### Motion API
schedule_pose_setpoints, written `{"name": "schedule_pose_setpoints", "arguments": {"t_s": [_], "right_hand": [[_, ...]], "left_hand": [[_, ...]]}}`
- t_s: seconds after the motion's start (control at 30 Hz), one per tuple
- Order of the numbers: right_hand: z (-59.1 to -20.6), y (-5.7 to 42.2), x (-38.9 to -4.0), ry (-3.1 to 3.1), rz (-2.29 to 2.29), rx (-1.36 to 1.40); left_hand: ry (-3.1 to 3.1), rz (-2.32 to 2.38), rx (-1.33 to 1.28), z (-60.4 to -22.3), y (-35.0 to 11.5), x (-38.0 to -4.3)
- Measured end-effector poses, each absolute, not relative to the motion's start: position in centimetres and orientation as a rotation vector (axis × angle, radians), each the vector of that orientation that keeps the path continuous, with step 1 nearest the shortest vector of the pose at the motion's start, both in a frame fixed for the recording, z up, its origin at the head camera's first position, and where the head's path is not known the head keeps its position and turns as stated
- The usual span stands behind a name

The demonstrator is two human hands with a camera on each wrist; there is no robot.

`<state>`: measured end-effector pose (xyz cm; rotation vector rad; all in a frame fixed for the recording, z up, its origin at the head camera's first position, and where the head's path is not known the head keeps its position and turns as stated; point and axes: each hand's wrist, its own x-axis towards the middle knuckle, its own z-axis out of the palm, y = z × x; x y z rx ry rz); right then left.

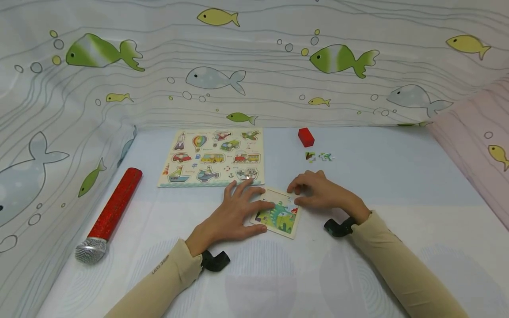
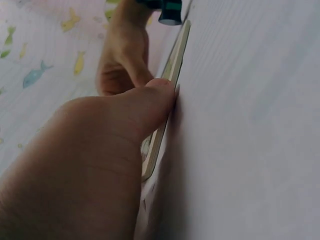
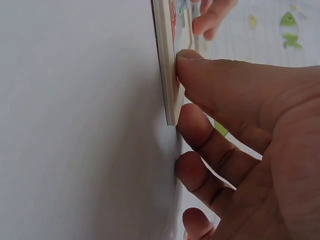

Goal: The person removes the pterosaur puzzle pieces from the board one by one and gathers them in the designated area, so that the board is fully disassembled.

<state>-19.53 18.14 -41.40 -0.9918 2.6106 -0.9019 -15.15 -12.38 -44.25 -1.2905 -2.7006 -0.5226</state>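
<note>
A small jigsaw puzzle [image 1: 278, 212] in a pale wooden tray, with a green dinosaur picture, lies at an angle on the table. My left hand [image 1: 234, 214] rests over its left side with fingers spread. The left thumb [image 2: 159, 90] touches the tray's edge, and a fingertip lies on the picture. At the upper right corner is my right hand [image 1: 318, 190], its fingers curled. Its thumb [image 3: 192, 62] presses on the puzzle's face while the index fingertip touches the tray's edge. Two loose puzzle pieces [image 1: 326, 157] lie beyond the right hand.
Behind the left hand lies a vehicle peg puzzle board [image 1: 212, 157]. A red block [image 1: 306, 137] sits at the back, near the loose pieces. At the left lies a red microphone [image 1: 115, 207] with a silver head. Fish-patterned cloth [image 1: 270, 44] walls in the table.
</note>
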Motion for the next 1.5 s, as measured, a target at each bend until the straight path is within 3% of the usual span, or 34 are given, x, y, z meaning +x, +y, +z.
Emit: {"name": "schedule_pose_setpoints", "arguments": {"t_s": [1.5], "right_hand": [[-40.3, 17.9, -18.9, 2.506, -0.804, -1.093]], "left_hand": [[-2.691, -0.554, -1.258, -44.3, -12.4, -15.4]]}}
